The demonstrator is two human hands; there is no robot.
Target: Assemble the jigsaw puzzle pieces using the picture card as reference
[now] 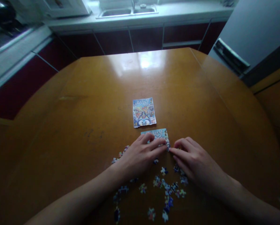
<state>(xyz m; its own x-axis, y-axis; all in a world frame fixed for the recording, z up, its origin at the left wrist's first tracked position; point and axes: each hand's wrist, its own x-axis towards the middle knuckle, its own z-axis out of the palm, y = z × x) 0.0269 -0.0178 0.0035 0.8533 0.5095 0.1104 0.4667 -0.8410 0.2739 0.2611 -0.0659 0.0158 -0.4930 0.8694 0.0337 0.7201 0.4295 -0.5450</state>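
A partly assembled jigsaw puzzle with a pale blue lettered top lies on the table before me. Across its lower part rests my left hand, palm down, two fingers stretched toward the right edge and covering much of it. My right hand is just right of the puzzle, fingers bent but apart. Its index fingertip touches a small puzzle piece at the lower right corner, beside my left fingertips. I see nothing between the right thumb and index finger. Loose puzzle pieces are scattered below, some partly behind my hands.
Above the puzzle lies a creased picture sheet printed with cartoon characters. Everything rests on a large wooden table. Beyond its far edge are a counter with a double sink, dark red cabinets and a refrigerator on the right.
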